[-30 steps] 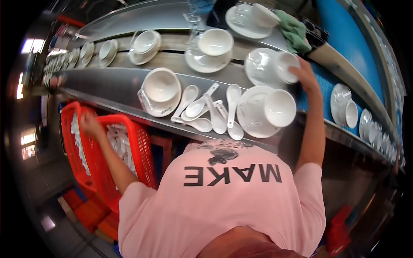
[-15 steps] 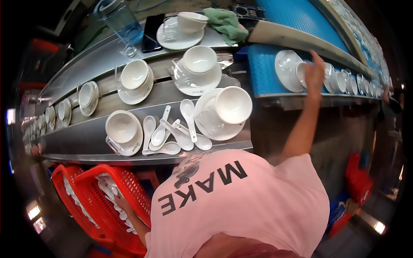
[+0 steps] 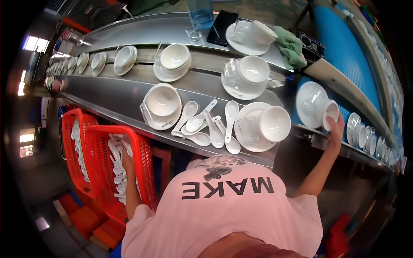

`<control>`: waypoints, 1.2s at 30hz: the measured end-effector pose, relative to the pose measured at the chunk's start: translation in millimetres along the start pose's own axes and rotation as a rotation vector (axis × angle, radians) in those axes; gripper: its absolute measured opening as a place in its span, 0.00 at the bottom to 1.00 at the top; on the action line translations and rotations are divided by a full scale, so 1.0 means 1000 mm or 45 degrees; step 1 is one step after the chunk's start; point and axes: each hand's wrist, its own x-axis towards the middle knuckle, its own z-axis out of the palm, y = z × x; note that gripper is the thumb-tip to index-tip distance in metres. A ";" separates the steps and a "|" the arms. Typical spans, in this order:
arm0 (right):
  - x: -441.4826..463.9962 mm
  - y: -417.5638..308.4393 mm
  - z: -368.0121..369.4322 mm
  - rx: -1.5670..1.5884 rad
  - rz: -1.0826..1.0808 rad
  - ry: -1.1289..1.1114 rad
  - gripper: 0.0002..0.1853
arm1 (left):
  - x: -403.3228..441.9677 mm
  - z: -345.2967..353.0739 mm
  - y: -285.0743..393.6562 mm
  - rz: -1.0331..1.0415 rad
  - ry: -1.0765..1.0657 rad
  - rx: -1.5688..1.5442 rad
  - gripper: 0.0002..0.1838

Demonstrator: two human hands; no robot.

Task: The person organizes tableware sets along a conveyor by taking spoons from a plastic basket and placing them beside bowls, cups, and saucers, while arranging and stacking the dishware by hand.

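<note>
My right hand [image 3: 336, 128] is closed on the rim of a small white bowl [image 3: 329, 112], fingers reaching inside it. That bowl sits beside a clear glass on a white plate [image 3: 307, 96], at the near end of the blue belt. My left hand [image 3: 128, 162] is down in the nearer red basket [image 3: 146, 172], against white spoons [image 3: 117, 165]; its fingertips are hidden. Several loose white spoons [image 3: 215, 129] lie on the steel ledge between two plate settings, a left one with a bowl [image 3: 163, 99] and a right one with a bowl [image 3: 275, 123].
Plates with bowls and glasses [image 3: 172, 60] line the conveyor to the far left. Beyond it are a black phone [image 3: 222, 28], a blue jug [image 3: 200, 13] and a green cloth [image 3: 290, 48]. More settings [image 3: 361, 133] stand along the blue belt [image 3: 344, 51]. A second red basket [image 3: 73, 142] is at left.
My right hand has moved from a bowl at the steel conveyor's end to one on the blue belt. My left hand has gone down into the nearer basket. The view has swung right and back.
</note>
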 end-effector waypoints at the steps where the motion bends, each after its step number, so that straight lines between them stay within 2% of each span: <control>1: 0.000 -0.008 0.011 -0.015 0.029 -0.012 0.26 | -0.004 -0.007 0.023 -0.070 -0.042 -0.041 0.34; 3: 0.003 -0.021 0.034 -0.046 0.039 -0.068 0.26 | -0.001 -0.010 0.034 -0.189 -0.068 -0.082 0.30; 6: 0.006 -0.038 0.072 -0.121 -0.023 -0.198 0.25 | -0.002 -0.008 0.004 -0.364 -0.039 -0.083 0.26; 8: 0.020 -0.035 0.087 -0.190 -0.050 -0.354 0.26 | 0.001 0.000 -0.050 -0.105 0.187 0.093 0.23; 10: 0.021 -0.035 0.102 -0.203 0.024 -0.416 0.24 | 0.004 -0.004 -0.061 0.035 0.470 0.331 0.22; 12: 0.027 -0.045 0.139 -0.227 0.000 -0.528 0.24 | 0.012 -0.046 -0.012 -0.092 0.649 0.253 0.20; 14: 0.024 -0.042 0.155 -0.308 -0.058 -0.589 0.24 | 0.029 -0.077 0.024 -0.058 0.703 0.115 0.23; 16: 0.024 -0.042 0.168 -0.324 -0.083 -0.649 0.21 | 0.050 -0.099 0.054 -0.008 0.684 -0.017 0.18; 18: 0.018 -0.053 0.178 -0.293 -0.102 -0.629 0.20 | 0.077 -0.106 0.103 0.184 0.491 -0.041 0.20; 19: 0.020 -0.053 0.177 -0.395 -0.252 -0.667 0.19 | 0.097 -0.105 0.115 0.277 0.328 -0.023 0.23; 22: 0.011 -0.069 0.167 -0.380 -0.194 -0.522 0.20 | 0.161 -0.078 0.139 0.593 0.039 0.117 0.22; 25: 0.008 -0.074 0.132 -0.337 -0.303 -0.290 0.20 | 0.206 -0.048 0.128 0.752 -0.284 0.310 0.23; 26: 0.014 -0.067 0.110 -0.355 -0.345 -0.197 0.20 | 0.210 -0.041 0.123 0.763 -0.314 0.270 0.24; 28: 0.036 -0.043 0.051 -0.601 -0.677 -0.032 0.18 | 0.213 -0.029 0.111 0.784 -0.374 0.198 0.26; 30: 0.025 -0.050 0.009 -1.043 -0.636 0.380 0.17 | 0.214 -0.025 0.097 0.770 -0.402 0.167 0.29; 32: 0.040 -0.029 -0.051 -1.387 -0.832 0.692 0.16 | 0.212 -0.028 0.098 0.655 -0.537 0.111 0.29; 33: 0.038 -0.025 -0.065 -1.466 -0.657 0.853 0.17 | 0.210 -0.034 0.109 0.478 -0.611 -0.015 0.23; 34: 0.036 -0.023 -0.078 -1.534 -0.476 1.016 0.18 | 0.215 -0.031 0.103 0.415 -0.550 -0.092 0.20; 36: 0.048 -0.004 -0.113 -1.641 -0.042 1.027 0.22 | 0.234 -0.021 0.089 0.299 -0.415 -0.249 0.16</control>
